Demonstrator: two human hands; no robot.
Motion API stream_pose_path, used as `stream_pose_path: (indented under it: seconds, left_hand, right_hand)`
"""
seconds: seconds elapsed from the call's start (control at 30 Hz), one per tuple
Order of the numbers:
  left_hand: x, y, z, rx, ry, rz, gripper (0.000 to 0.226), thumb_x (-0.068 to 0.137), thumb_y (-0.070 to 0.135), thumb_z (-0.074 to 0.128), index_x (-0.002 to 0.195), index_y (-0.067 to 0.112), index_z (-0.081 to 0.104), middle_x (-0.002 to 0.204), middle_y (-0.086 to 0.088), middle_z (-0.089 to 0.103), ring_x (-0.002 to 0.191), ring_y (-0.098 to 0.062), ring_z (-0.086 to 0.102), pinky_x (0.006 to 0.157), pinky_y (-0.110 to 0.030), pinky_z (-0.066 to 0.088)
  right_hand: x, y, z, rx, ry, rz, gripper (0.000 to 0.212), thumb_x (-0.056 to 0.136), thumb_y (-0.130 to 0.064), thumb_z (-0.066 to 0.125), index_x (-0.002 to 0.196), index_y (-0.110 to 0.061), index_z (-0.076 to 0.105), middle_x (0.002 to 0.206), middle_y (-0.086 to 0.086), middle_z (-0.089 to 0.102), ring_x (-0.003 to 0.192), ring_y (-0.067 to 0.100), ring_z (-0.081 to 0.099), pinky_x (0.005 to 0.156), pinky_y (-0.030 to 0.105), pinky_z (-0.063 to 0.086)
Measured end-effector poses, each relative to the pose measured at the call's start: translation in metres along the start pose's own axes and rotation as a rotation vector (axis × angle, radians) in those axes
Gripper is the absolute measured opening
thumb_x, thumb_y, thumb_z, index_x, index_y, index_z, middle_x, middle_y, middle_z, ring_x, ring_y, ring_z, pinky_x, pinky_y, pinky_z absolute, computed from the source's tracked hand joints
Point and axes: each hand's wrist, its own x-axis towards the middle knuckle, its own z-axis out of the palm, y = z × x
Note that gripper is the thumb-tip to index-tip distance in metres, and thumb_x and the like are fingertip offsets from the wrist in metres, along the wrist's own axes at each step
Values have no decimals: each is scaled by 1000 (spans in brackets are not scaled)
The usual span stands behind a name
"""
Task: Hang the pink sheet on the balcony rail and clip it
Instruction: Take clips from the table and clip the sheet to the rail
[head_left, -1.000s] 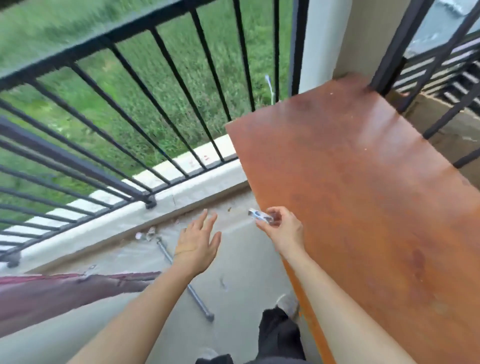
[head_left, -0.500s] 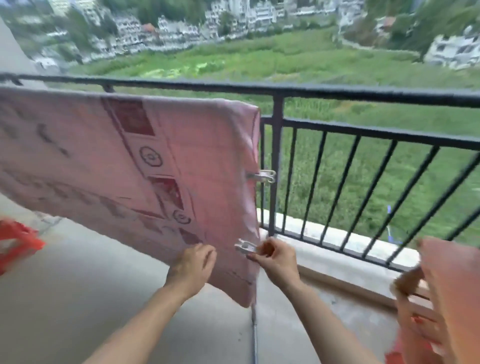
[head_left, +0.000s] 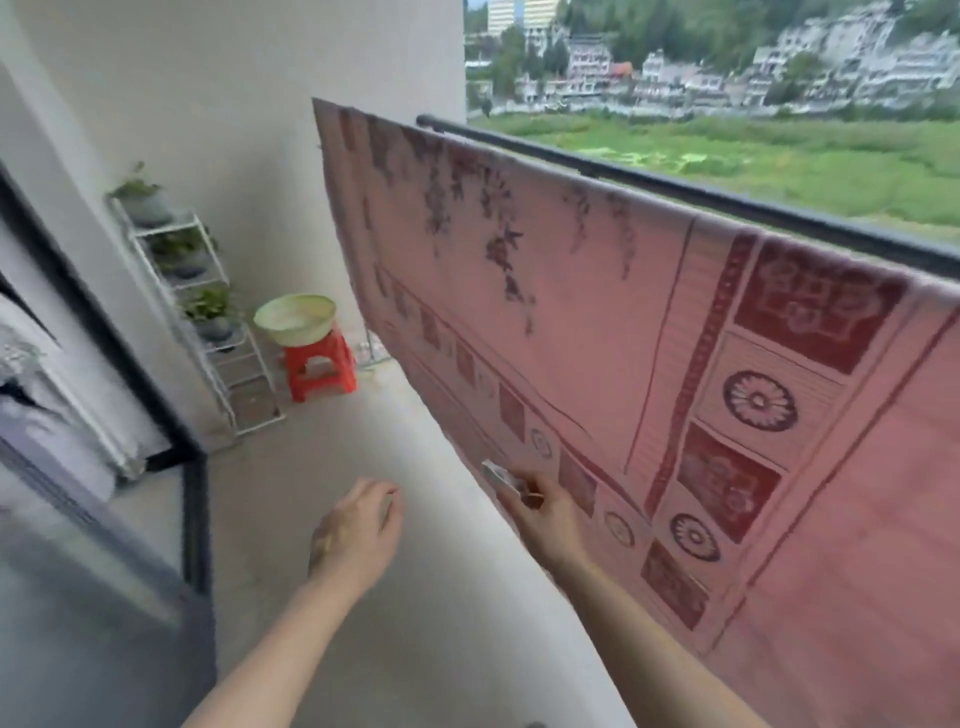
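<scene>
Head view: the pink sheet (head_left: 597, 322), thin patterned cloth, hangs draped over the dark balcony rail (head_left: 727, 195). The right hand (head_left: 545, 512) pinches a pale clip (head_left: 496, 475) beside its lower edge. The left hand (head_left: 358, 530), loosely curled and holding nothing, hovers above bare concrete floor (head_left: 415, 597).

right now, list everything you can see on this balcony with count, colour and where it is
pink sheet: one, pink with dark red patterns, draped over the rail
balcony rail: one, black, along the right side
clip: one, pale, by the sheet's lower edge
stool: one, red-orange, on the floor by the far wall
basin: one, pale green, on the stool
plant rack: one, white, against the left wall
potted plants: three, green in grey pots, on the rack's shelves
door frame: one, dark, at left
left hand: one, over the floor, holding nothing
right hand: one, pinches the clip
</scene>
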Motion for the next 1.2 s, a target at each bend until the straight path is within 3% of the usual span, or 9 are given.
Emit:
stream_pose_path:
  seconds: [0.13,0.27,0.4,0.5,0.7,0.83,0.9,1.03,1.2]
  left_hand:
    - [71,-53,6,76,32,-85,61,86,52,29,120,16,65,135,-8,55,121,-32,53,99,-44,43]
    - [173,-93,7,180,-16,-163,58,95,51,29,142,22,46,156,-5,32,141,-27,30,112,-45,24]
    - [274,-131,-7,253,-8,-167,54,100,45,34,149,24,33,161,-4,17,148,-23,16,118,-45,11]
    - [337,-161,-24,341,8,-182,62,95,53,23,151,26,28,162,-5,12,149,-23,10,119,-46,6]
    - [433,-243,-36,333,52,-253,71,91,59,14,151,25,31,162,-6,15,149,-25,13,118,-49,12]
    - [511,-312,-27,294,43,-304,74,90,61,12,152,25,27,163,-5,11,149,-24,11,118,-48,12]
    - [557,-350,-25,282,39,-308,72,90,60,14,152,25,27,163,-5,11,149,-25,12,117,-48,14]
    - [664,-421,-39,234,11,-314,75,89,61,14,152,22,27,163,-6,12,148,-26,15,117,-49,19]
    - [781,-470,-56,221,7,-243,69,93,57,19,152,23,27,162,-6,12,147,-26,15,117,-48,16]
  right_hand:
    - [86,0,72,58,-138,-6,11,85,-43,74,88,-33,68,77,-8,61,67,5,52,58,15,40]
    - [198,-5,135,79,-155,31,45,77,-49,77,113,-23,66,92,-4,69,78,7,62,68,19,47]
    - [299,-43,189,156,-149,47,72,50,-66,74,109,-26,65,96,-9,70,88,6,66,74,20,50]
    - [367,-71,231,188,-178,41,62,53,-66,77,99,-25,70,93,-7,72,83,6,67,72,20,49]
    - [479,-104,338,190,-279,43,34,77,-50,78,107,-36,71,94,-8,71,88,10,67,80,32,55]
    - [553,-116,413,172,-311,38,46,74,-53,79,114,-34,69,90,-8,66,82,9,64,79,31,54]
    - [593,-127,450,183,-300,51,51,70,-54,81,113,-30,68,84,-10,64,73,5,61,71,26,52]
    - [678,-164,524,230,-255,79,35,75,-34,85,99,-13,72,71,-10,62,54,-3,51,53,9,38]
    - [764,-212,571,268,-218,57,20,83,-34,78,95,-18,76,77,-6,66,64,0,56,62,14,46]
